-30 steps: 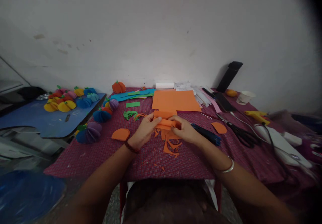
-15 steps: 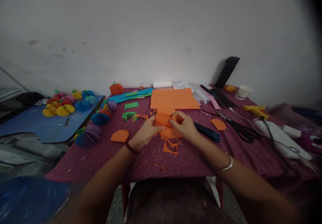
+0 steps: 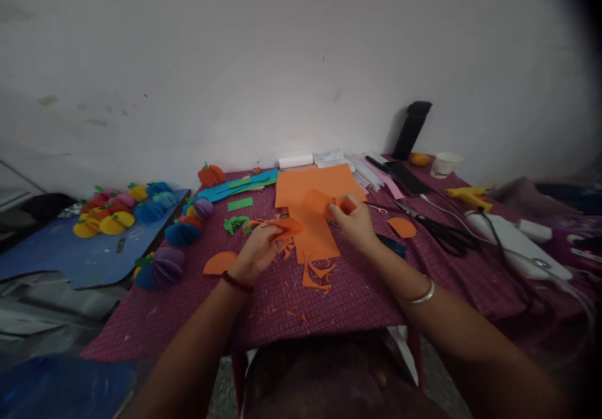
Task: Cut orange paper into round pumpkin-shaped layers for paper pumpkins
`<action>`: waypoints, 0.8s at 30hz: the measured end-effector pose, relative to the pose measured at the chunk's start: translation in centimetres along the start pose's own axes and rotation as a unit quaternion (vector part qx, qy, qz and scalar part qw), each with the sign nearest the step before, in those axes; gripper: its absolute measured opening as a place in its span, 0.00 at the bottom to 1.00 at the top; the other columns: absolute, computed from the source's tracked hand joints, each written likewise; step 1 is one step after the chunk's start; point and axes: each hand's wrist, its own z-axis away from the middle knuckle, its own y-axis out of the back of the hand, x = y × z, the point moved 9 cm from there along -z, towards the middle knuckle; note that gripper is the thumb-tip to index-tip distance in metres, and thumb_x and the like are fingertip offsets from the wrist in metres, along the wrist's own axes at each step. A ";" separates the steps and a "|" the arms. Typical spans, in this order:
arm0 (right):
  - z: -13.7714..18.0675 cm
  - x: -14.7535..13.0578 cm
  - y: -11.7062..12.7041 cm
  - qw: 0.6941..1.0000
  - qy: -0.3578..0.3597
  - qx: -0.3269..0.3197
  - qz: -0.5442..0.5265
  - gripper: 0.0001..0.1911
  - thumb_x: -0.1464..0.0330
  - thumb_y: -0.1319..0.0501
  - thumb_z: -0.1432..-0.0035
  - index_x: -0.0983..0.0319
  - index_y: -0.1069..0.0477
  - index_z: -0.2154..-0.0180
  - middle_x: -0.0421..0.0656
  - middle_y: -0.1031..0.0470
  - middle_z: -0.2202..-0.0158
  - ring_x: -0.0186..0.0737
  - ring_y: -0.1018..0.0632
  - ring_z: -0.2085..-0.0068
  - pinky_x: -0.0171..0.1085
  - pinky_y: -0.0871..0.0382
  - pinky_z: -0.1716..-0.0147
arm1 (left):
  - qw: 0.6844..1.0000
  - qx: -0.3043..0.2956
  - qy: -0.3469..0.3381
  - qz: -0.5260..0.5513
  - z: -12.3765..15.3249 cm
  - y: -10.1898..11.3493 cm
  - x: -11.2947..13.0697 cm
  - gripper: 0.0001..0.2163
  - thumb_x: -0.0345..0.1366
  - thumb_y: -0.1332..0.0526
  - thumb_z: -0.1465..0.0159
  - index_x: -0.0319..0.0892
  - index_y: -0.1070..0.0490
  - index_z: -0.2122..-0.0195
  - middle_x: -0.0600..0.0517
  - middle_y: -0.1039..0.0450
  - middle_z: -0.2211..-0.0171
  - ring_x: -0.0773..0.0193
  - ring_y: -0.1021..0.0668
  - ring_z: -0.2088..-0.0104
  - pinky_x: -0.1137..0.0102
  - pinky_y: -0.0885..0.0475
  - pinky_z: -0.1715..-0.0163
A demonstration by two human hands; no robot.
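Left hand (image 3: 258, 254) and right hand (image 3: 356, 223) each grip orange paper

The left hand pinches the left piece (image 3: 286, 224), seen nearly edge-on above the cloth (image 3: 263, 325). The right hand's thumb and fingers close on the right piece (image 3: 315, 203), raised over the narrow sheet (image 3: 317, 240); blur hides where its edges run. Scraps (image 3: 317, 278) lie just nearer the body.

Any print on the slips (image 3: 329, 156) by the wall is too small to read.

A cup (image 3: 445, 167) stands at the far right beside an orange ball (image 3: 420, 159); its contents cannot be made out. The blue table (image 3: 47, 249) on the left bears paper pumpkins (image 3: 117, 222).

The right arm partly covers a navy tool (image 3: 394, 246). At lower left, a shiny blue thing (image 3: 66, 384) is cut off by the frame; a purple thing (image 3: 576, 249) at the right edge is dim and unclear.
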 end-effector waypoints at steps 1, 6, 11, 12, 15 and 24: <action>0.2 -0.2 -0.3 1.000 0.018 -0.010 0.018 0.07 0.65 0.40 0.48 0.60 0.35 0.73 0.36 0.35 0.78 0.33 0.34 0.76 0.33 0.42 0.76 | 1.000 -0.004 0.015 0.007 0.0 -0.1 -0.4 0.06 0.22 0.40 0.50 0.34 0.26 0.72 0.47 0.22 0.70 0.65 0.21 0.68 0.74 0.26 0.66; 1.9 -1.8 -3.3 0.985 0.088 -0.140 0.055 0.03 0.67 0.41 0.46 0.61 0.32 0.69 0.40 0.28 0.72 0.36 0.30 0.71 0.34 0.39 0.70 | 0.998 -0.022 0.052 0.004 0.2 -0.9 -2.0 0.03 0.23 0.38 0.48 0.35 0.27 0.75 0.48 0.23 0.72 0.66 0.22 0.72 0.74 0.26 0.69; 3.8 -2.7 -5.6 0.944 0.141 -0.273 0.118 0.02 0.72 0.42 0.46 0.61 0.30 0.69 0.39 0.28 0.73 0.35 0.30 0.72 0.33 0.40 0.71 | 0.997 -0.021 0.069 -0.016 0.4 -1.1 -2.5 0.15 0.19 0.40 0.49 0.40 0.25 0.63 0.50 0.22 0.65 0.68 0.22 0.70 0.76 0.28 0.73; 4.0 -2.6 -5.8 0.940 0.139 -0.285 0.130 0.03 0.72 0.42 0.46 0.61 0.30 0.69 0.38 0.29 0.74 0.34 0.30 0.73 0.33 0.40 0.72 | 0.997 -0.021 0.072 -0.017 0.4 -1.0 -2.5 0.15 0.19 0.40 0.50 0.40 0.25 0.63 0.50 0.22 0.65 0.68 0.22 0.70 0.76 0.28 0.73; 4.0 -2.5 -5.7 0.945 0.123 -0.286 0.103 0.06 0.70 0.40 0.45 0.60 0.28 0.63 0.40 0.26 0.70 0.36 0.26 0.69 0.34 0.36 0.68 | 0.997 -0.025 0.066 -0.013 0.0 -0.8 -2.4 0.11 0.19 0.40 0.50 0.36 0.24 0.68 0.48 0.22 0.68 0.69 0.22 0.71 0.77 0.27 0.71; 3.8 -1.7 -5.7 0.967 0.097 -0.225 0.071 0.23 0.72 0.38 0.49 0.58 0.32 0.48 0.45 0.24 0.56 0.42 0.23 0.58 0.41 0.31 0.58 | 0.997 -0.037 0.059 0.041 0.1 -1.2 -2.1 0.04 0.31 0.39 0.41 0.38 0.26 0.66 0.49 0.23 0.70 0.67 0.21 0.69 0.72 0.26 0.64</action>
